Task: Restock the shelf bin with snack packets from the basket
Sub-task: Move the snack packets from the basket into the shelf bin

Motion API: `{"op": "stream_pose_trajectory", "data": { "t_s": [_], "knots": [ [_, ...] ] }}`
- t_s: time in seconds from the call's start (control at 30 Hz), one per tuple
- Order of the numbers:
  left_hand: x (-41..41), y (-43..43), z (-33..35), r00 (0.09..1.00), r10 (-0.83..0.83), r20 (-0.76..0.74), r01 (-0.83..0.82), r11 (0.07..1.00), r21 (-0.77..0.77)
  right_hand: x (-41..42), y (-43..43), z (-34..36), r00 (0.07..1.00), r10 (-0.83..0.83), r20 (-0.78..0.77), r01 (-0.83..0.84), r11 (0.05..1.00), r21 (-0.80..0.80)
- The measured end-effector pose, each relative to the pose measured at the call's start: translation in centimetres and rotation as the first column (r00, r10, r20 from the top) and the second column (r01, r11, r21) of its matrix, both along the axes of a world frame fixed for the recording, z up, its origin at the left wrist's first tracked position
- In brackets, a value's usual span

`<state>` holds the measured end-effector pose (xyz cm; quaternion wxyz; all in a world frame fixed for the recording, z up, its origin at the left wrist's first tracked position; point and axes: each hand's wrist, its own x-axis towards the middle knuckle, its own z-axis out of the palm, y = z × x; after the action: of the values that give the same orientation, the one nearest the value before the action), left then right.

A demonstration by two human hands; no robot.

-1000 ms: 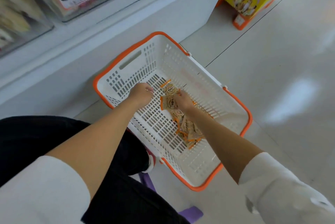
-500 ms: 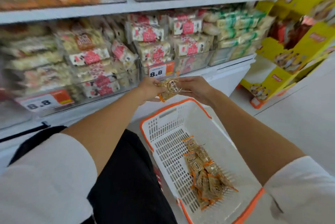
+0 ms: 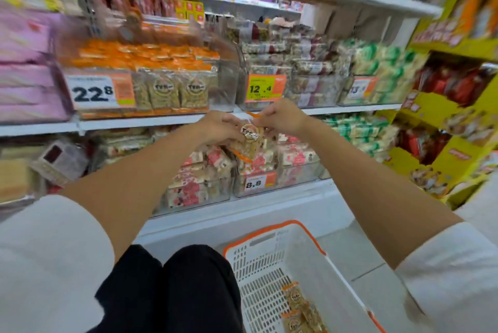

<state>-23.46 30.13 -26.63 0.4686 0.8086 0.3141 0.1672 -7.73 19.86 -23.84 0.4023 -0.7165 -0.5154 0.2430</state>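
Left hand [image 3: 217,127] and right hand [image 3: 280,117] both pinch one clear, orange-edged snack packet [image 3: 249,140] at centre frame, its long axis tilted upper-right to lower-left. Its clear plastic shelf bin [image 3: 226,87] lies up and left, nearer the left hand.

The basket [image 3: 269,231] stands on the floor [image 3: 350,251] before the shelving [image 3: 134,124]. Packets [image 3: 297,303] lie in it. Bins [image 3: 225,84] line the shelves' front edges.

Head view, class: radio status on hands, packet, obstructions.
Left hand, right hand grip clear orange-edged snack packet at shelf height. Other packets lie in white orange-rimmed plastic basket. Path unobstructed.
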Motion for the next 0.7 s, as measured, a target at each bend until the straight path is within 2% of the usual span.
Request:
{"op": "stream_pose_trajectory", "data": {
  "t_s": [0.27, 0.4, 0.5, 0.6, 0.7],
  "knots": [
    [-0.5, 2.6, 7.2, 0.987, 0.086, 0.135, -0.089, 0.996, 0.02, -0.4, 2.8, 6.7, 0.991, -0.005, 0.135, -0.002, 0.999, 0.05],
    [-0.9, 5.4, 10.7, 0.98, 0.083, 0.182, -0.104, 0.989, 0.108, -0.7, 5.3, 9.8, 0.976, -0.039, 0.212, 0.009, 0.99, 0.143],
    [-1.1, 8.3, 12.9, 0.957, 0.115, 0.266, -0.177, 0.959, 0.223, -1.1, 8.0, 12.2, 0.949, -0.057, 0.311, -0.012, 0.976, 0.217],
    [-0.8, 11.1, 14.3, 0.938, 0.136, 0.318, -0.218, 0.946, 0.24, -1.3, 11.0, 14.7, 0.846, -0.107, 0.523, -0.048, 0.96, 0.275],
    [0.3, 13.8, 14.9, 0.928, 0.136, 0.346, -0.213, 0.957, 0.196, -1.4, 13.7, 16.5, 0.672, -0.118, 0.731, -0.11, 0.96, 0.256]
  ]
}}
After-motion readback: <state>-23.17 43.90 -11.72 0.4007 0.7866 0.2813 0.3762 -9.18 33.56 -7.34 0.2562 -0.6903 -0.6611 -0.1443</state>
